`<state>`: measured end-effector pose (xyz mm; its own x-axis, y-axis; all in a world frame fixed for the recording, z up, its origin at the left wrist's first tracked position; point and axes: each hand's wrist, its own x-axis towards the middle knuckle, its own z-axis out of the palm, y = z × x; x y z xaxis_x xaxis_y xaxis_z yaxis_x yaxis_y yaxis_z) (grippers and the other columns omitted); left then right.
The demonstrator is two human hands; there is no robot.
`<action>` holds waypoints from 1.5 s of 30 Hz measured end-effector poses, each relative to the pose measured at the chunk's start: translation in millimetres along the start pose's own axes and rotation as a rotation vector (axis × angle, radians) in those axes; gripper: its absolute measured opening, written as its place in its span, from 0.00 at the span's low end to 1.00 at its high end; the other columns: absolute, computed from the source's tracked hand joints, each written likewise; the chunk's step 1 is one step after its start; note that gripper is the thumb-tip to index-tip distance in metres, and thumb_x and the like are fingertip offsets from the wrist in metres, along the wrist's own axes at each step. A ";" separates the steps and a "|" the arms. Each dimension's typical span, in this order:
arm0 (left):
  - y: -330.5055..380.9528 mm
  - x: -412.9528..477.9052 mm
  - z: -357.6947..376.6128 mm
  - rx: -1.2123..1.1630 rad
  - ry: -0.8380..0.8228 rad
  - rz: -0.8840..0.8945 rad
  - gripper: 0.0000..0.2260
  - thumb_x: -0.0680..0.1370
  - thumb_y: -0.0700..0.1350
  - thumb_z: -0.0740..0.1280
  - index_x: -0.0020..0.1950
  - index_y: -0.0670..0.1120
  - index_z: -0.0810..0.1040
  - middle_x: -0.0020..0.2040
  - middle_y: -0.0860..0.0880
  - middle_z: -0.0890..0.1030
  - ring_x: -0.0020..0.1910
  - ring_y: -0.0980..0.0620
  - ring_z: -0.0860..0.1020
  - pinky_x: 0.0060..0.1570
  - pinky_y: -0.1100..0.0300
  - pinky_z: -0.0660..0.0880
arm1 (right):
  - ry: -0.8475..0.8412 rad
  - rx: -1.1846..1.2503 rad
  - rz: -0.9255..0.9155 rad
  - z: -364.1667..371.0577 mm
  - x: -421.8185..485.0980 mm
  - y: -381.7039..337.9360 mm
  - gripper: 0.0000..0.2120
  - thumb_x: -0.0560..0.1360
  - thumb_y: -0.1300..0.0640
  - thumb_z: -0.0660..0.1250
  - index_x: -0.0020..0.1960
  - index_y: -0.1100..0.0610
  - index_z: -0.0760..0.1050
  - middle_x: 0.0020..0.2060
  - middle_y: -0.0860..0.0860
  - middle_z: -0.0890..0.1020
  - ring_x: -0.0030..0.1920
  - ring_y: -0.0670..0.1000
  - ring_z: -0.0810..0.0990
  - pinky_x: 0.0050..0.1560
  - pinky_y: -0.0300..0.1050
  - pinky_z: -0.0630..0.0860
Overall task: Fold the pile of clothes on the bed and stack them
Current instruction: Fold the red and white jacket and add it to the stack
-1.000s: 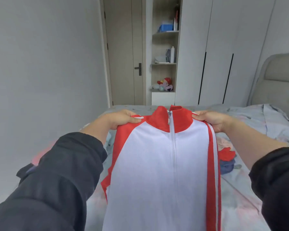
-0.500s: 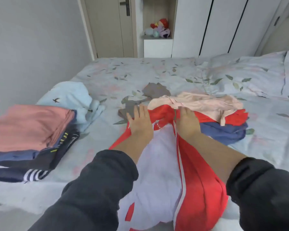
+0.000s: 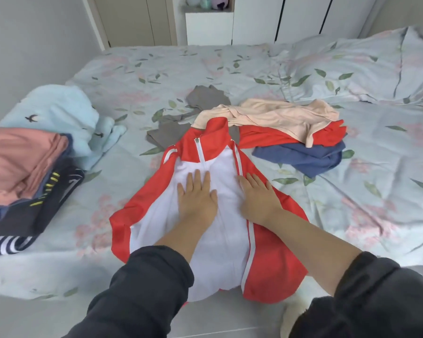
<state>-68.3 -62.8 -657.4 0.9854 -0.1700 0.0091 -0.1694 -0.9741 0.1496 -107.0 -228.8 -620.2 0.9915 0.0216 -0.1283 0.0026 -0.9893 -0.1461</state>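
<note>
A red and white zip jacket lies front up on the bed, collar away from me, its hem hanging over the near edge. My left hand presses flat on the white chest with straight fingers. My right hand lies flat beside it on the right side of the chest. Behind the jacket sits a loose pile: a beige garment over a red one and a blue one. A stack of folded clothes, pink on top, stands at the left.
A grey garment lies spread behind the collar. A light blue fleece item sits behind the stack. Pillows lie at the far right, wardrobe doors beyond the bed. Grey floor runs below the near edge.
I held the jacket up by its shoulders, then laid it down on the bed. Both hands have slid from the collar down to the chest, flat on the fabric.
</note>
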 end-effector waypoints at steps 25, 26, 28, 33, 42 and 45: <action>99.1 -29.8 15.0 -0.018 0.008 0.337 0.26 0.81 0.57 0.45 0.78 0.58 0.41 0.79 0.54 0.43 0.78 0.51 0.43 0.73 0.46 0.44 | -0.062 -0.161 0.578 -83.8 -46.1 162.7 0.31 0.73 0.39 0.64 0.68 0.58 0.67 0.60 0.55 0.75 0.61 0.57 0.76 0.56 0.50 0.73; 99.1 -28.9 15.6 -0.013 0.012 0.343 0.26 0.81 0.57 0.46 0.78 0.58 0.41 0.79 0.54 0.43 0.78 0.51 0.43 0.73 0.46 0.44 | -0.176 -0.190 0.551 -81.5 -52.0 162.2 0.29 0.73 0.36 0.61 0.64 0.58 0.71 0.57 0.54 0.78 0.58 0.56 0.78 0.54 0.48 0.73; 99.2 -26.8 16.4 0.002 0.031 0.367 0.26 0.81 0.57 0.46 0.78 0.57 0.40 0.79 0.54 0.42 0.78 0.51 0.43 0.73 0.45 0.45 | -0.365 -0.215 0.502 -81.7 -63.6 159.6 0.22 0.75 0.40 0.61 0.49 0.61 0.74 0.41 0.53 0.83 0.42 0.50 0.82 0.41 0.39 0.74; 97.5 -24.0 17.1 0.023 0.065 0.417 0.27 0.81 0.56 0.46 0.78 0.57 0.39 0.79 0.54 0.40 0.77 0.51 0.41 0.73 0.45 0.45 | -0.457 -0.348 0.476 -114.4 -69.5 167.2 0.11 0.76 0.63 0.60 0.35 0.61 0.72 0.23 0.53 0.76 0.28 0.51 0.77 0.32 0.33 0.72; 95.7 -24.7 19.4 -0.037 0.094 0.428 0.28 0.81 0.55 0.46 0.71 0.59 0.29 0.76 0.55 0.33 0.77 0.53 0.37 0.74 0.48 0.41 | 0.385 -0.424 0.676 -175.9 -7.1 257.6 0.34 0.75 0.67 0.62 0.76 0.57 0.50 0.76 0.61 0.48 0.68 0.64 0.65 0.63 0.60 0.66; 96.7 -22.7 20.4 -0.036 0.081 0.427 0.28 0.81 0.55 0.47 0.74 0.58 0.32 0.77 0.54 0.36 0.77 0.53 0.38 0.74 0.48 0.43 | 0.321 -0.643 0.579 -145.1 2.4 257.0 0.35 0.76 0.60 0.62 0.77 0.55 0.47 0.76 0.60 0.50 0.72 0.60 0.59 0.68 0.59 0.61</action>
<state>-107.3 -156.2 -663.4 0.8254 -0.5429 0.1547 -0.5628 -0.8129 0.1498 -85.0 -503.9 -515.7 0.8489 -0.4476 0.2811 -0.5285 -0.7252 0.4413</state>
